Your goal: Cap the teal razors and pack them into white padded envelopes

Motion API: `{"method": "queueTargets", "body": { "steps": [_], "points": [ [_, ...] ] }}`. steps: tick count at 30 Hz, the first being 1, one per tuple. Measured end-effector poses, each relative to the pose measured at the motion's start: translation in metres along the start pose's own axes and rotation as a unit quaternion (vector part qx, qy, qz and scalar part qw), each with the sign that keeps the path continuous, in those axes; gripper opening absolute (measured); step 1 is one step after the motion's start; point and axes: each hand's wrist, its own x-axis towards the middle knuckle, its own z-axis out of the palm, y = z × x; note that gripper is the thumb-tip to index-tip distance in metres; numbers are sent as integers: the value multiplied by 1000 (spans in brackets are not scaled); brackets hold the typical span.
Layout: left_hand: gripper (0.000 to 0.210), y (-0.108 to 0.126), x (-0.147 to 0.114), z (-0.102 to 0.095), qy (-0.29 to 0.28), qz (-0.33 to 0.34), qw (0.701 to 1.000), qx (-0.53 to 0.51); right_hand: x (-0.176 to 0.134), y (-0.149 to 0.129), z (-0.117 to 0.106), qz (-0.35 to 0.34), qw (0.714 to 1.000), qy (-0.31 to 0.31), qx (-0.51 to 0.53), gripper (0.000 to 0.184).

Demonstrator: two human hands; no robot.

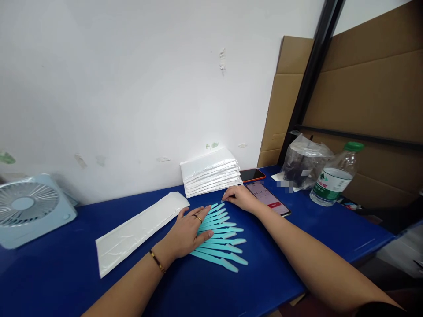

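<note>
Left hand point(187, 233) splayed on fanned razors point(221, 241).
Right hand point(242, 198) at their far end, near phone point(268, 194); cannot tell if gripping.

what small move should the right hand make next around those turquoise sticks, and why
I'd probably have the right hand nudge the tips at the far end of the fanned turquoise sticks into a more even line. It is right by that end, the tips look staggered, and the left hand lies flat over them, which should help steady the fan.
</note>
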Motion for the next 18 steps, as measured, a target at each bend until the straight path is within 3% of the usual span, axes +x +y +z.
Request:
{"method": "queueTargets", "body": {
  "steps": [6, 11, 14, 16, 18],
  "points": [
    [67, 1, 5, 4, -13, 5, 999, -31, 2, -10, 18, -27, 998, 0, 62, 20],
    [77, 1, 5, 2, -25, 4, 999, -43, 0, -24, 13, -14, 996, -19, 83, 19],
    [106, -2, 2, -1, -41, 7, 999, -34, -6, -33, 1, 30, 994, -51, 89, 42],
    [121, -3, 0, -4, -53, 2, 998, -30, -14, -41, -8, 68, 985, -125, 94, 65],
    [122, -2, -2, -5, -51, -20, 998, -30, -24, -53, -14, 88, 970, -209, 89, 85]
  ]
}}
